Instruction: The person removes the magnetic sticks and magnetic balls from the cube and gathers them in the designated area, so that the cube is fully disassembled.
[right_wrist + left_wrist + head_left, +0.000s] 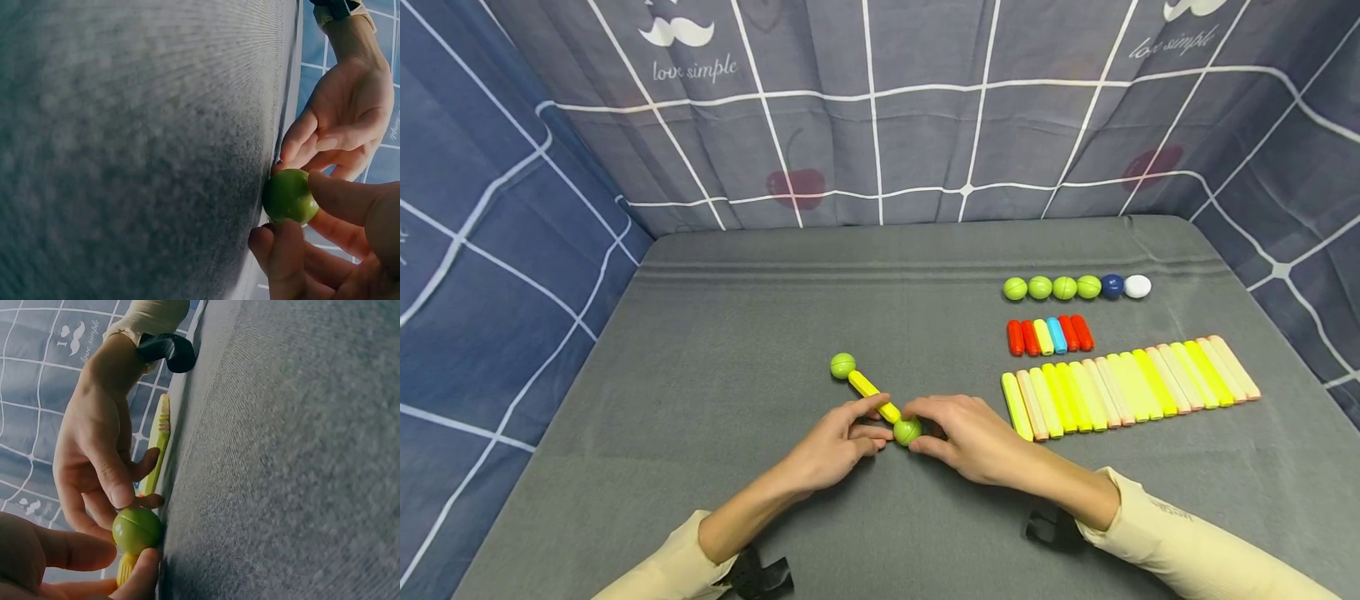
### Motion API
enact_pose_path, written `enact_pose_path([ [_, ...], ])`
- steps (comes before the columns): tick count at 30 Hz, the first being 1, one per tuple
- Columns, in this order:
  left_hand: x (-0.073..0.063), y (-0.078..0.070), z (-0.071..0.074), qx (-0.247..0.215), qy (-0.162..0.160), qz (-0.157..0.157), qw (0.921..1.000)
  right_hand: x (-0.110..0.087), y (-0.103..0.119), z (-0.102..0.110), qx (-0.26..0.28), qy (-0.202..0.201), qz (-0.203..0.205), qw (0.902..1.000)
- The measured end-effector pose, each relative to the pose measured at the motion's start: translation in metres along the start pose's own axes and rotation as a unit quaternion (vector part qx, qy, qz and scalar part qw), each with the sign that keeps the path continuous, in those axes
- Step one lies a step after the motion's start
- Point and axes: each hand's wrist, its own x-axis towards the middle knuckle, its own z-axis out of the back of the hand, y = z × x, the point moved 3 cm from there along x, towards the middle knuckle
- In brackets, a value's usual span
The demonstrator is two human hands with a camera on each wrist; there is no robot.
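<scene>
Near the middle of the table, a yellow ridged stick (863, 384) slants between two green balls in the head view. The far green ball (842, 366) touches the stick's upper end. At its lower end sits the near green ball (907, 431), which my right hand (973, 437) pinches between thumb and fingers. My left hand (838, 446) holds the stick's lower part between its fingers, with other fingertips close beside the near ball. The right wrist view shows this green ball (290, 197) low against the cloth; the fingers hide the joint with the stick there.
Right of the hands lies a long row of yellow and pale pink sticks (1123, 387). Behind it are short red, yellow and blue sticks (1056, 335), then a row of green balls (1064, 288), a blue ball (1112, 287) and a white ball (1138, 287). Grid-patterned curtains (917, 142) enclose the table.
</scene>
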Motion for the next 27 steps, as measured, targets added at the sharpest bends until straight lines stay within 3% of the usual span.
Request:
enact_pose_path([
  [5, 0.001, 0.002, 0.007, 0.035, -0.007, -0.012, 0.9993, 0.0, -0.001, 0.001, 0.002, 0.009, -0.017, 0.9998],
  [9, 0.0, 0.004, 0.017, 0.05, -0.052, -0.012, 0.9973, -0.006, -0.006, 0.006, 0.014, 0.018, -0.028, 0.9993],
  [14, 0.001, 0.005, 0.031, 0.029, -0.097, 0.001, 0.9949, -0.015, -0.013, 0.016, 0.022, 0.03, -0.021, 0.9991],
  [23, 0.006, 0.007, 0.037, 0.076, -0.076, -0.017, 0.994, -0.023, -0.026, 0.028, -0.01, -0.002, -0.045, 0.9989],
  [27, 0.006, 0.007, 0.038, 0.124, -0.086, -0.034, 0.9879, -0.024, -0.027, 0.027, -0.011, -0.009, -0.045, 0.9989],
])
